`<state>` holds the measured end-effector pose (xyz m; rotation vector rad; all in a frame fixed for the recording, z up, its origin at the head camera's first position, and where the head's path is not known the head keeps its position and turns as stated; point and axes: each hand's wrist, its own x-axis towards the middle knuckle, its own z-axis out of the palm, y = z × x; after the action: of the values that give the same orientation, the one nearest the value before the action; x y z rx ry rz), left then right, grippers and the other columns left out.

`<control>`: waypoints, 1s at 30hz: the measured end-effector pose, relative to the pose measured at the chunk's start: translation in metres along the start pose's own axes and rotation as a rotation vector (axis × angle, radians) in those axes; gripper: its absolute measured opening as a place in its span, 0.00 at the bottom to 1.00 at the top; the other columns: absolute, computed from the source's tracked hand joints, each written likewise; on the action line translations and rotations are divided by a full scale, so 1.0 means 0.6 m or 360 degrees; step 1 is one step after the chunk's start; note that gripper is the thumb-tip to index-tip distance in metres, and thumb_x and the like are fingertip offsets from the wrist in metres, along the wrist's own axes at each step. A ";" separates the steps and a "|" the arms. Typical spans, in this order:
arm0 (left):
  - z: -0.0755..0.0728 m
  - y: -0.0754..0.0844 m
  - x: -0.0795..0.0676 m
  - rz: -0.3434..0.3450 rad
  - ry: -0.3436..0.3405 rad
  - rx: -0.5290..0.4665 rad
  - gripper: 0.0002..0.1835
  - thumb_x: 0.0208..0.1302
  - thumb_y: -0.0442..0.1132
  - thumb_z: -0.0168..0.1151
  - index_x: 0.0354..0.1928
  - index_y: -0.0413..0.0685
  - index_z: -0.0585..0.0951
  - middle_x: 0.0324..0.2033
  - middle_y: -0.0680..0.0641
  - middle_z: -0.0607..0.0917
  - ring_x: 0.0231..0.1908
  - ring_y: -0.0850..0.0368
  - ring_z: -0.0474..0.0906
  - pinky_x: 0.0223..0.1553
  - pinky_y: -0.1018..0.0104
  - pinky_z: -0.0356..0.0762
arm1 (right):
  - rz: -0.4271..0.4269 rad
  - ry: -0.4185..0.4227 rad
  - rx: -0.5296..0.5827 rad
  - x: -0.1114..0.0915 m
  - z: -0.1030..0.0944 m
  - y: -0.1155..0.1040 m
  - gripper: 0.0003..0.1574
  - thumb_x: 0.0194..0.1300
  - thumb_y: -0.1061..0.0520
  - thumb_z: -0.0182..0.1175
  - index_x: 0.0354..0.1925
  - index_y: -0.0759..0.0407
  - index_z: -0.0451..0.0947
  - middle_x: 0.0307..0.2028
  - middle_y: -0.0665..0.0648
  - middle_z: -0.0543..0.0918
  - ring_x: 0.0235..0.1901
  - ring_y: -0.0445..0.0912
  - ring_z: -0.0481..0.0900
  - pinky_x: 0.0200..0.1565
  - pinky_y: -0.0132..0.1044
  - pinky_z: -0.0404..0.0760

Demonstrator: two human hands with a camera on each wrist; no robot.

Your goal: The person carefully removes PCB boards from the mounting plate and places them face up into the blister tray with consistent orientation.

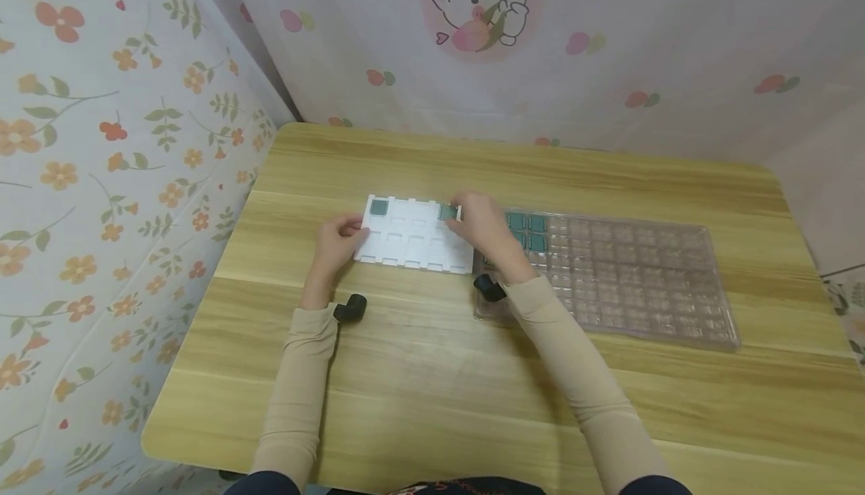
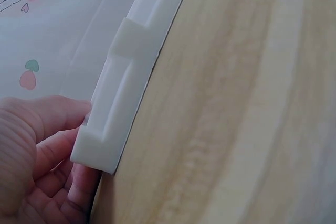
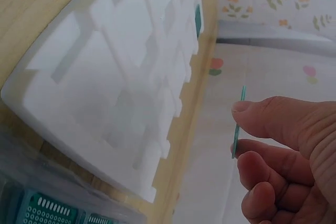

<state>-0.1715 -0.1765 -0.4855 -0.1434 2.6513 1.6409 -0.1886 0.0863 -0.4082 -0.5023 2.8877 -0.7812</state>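
A white tray (image 1: 412, 243) with shallow square pockets lies on the table, one green circuit board (image 1: 379, 207) in its far-left pocket. The left hand (image 1: 336, 243) holds the tray's left end between thumb and fingers, seen close in the left wrist view at the tray's corner (image 2: 97, 148). Over the far-right part of the tray, the right hand (image 1: 481, 224) pinches a second green circuit board (image 3: 239, 124) by its edges. In the right wrist view this board appears edge-on, between thumb and forefinger, apart from the tray (image 3: 126, 72).
Right of the white tray lies a large clear plastic tray (image 1: 635, 277) with many pockets; several green boards (image 1: 537, 242) sit in its left end, partly behind the right hand. Black wrist cameras (image 1: 351, 309) are worn on both wrists. A patterned curtain (image 1: 378, 22) hangs behind the wooden table (image 1: 419, 375).
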 end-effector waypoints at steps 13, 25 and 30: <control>-0.001 0.000 -0.002 0.0008 -0.0007 -0.0029 0.17 0.60 0.33 0.61 0.50 0.32 0.78 0.41 0.36 0.80 0.41 0.47 0.75 0.40 0.65 0.72 | 0.0052 -0.0015 0.0027 -0.015 -0.016 0.005 0.21 0.60 0.60 0.61 0.51 0.68 0.77 0.28 0.59 0.81 0.24 0.47 0.74 0.24 0.35 0.71; -0.001 0.002 -0.004 0.0012 -0.0002 -0.0038 0.17 0.60 0.33 0.62 0.50 0.33 0.78 0.41 0.36 0.80 0.41 0.47 0.74 0.40 0.65 0.71 | 0.0067 -0.0009 0.0054 -0.038 -0.029 0.019 0.20 0.60 0.60 0.62 0.49 0.70 0.77 0.22 0.57 0.77 0.18 0.45 0.67 0.23 0.35 0.68; 0.000 0.002 -0.003 0.0021 -0.0002 -0.0028 0.17 0.60 0.33 0.61 0.50 0.32 0.78 0.41 0.36 0.80 0.40 0.46 0.75 0.40 0.66 0.71 | 0.0046 0.0024 0.0044 -0.049 -0.030 0.028 0.18 0.58 0.61 0.63 0.47 0.70 0.78 0.21 0.57 0.77 0.17 0.45 0.67 0.24 0.36 0.69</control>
<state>-0.1697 -0.1760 -0.4841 -0.1257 2.6434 1.6676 -0.1690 0.1185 -0.4010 -0.4529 2.8868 -0.8231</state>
